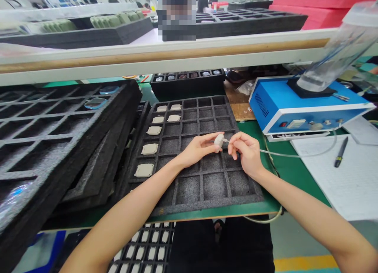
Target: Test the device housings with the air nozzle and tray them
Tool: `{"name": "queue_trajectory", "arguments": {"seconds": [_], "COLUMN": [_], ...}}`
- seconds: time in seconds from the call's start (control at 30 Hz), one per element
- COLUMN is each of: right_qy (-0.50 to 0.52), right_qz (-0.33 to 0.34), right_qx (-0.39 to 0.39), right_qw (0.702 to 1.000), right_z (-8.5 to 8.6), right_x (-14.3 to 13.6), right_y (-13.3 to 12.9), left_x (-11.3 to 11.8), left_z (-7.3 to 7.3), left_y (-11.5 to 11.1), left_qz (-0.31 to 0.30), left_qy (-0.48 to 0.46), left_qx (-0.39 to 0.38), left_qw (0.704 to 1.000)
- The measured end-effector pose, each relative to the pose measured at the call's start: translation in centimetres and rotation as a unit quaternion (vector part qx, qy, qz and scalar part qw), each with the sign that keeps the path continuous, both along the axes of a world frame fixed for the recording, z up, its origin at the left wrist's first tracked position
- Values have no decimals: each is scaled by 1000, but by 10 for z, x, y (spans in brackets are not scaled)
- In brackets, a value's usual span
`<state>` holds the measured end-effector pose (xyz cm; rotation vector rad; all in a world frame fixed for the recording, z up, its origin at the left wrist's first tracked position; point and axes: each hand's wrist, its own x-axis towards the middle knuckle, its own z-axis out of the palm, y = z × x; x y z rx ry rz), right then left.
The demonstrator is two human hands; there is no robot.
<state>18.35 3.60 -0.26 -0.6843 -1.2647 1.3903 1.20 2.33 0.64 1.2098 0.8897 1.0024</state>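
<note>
Between the thumb and fingers of my left hand [198, 150] is a small pale beige case [219, 140], held up over the foam tray. My right hand [246, 150] pinches the end of a thin clear tube [283, 155], whose small tip meets the right side of the case. The tube trails right to a blue machine [313, 115]. Below both hands lies a dark grey foam tray [189, 205] divided into square pockets. Several similar beige cases [144, 170] sit in its two left columns.
Tilted foam trays [97, 143] are stacked at the left, some pockets holding round-cornered glassy parts. A clear cylinder [325, 64] stands on the machine. Paper [319, 178] with a black pen [341, 151] lies at the right. A shelf rail [177, 54] crosses behind; a person is beyond it.
</note>
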Motion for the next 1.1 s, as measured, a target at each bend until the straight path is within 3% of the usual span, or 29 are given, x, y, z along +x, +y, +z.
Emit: {"name": "queue_trajectory", "arguments": {"seconds": [1.1], "right_qy": [-4], "right_qz": [-3], "right_qx": [-5], "right_qw": [1000], "right_z": [0], "right_x": [1], "right_y": [1], "left_x": [-1], "left_z": [-1], "left_y": [2], "left_qz": [-18], "left_qy": [-8], "left_qx": [-9], "left_qw": [1000]}}
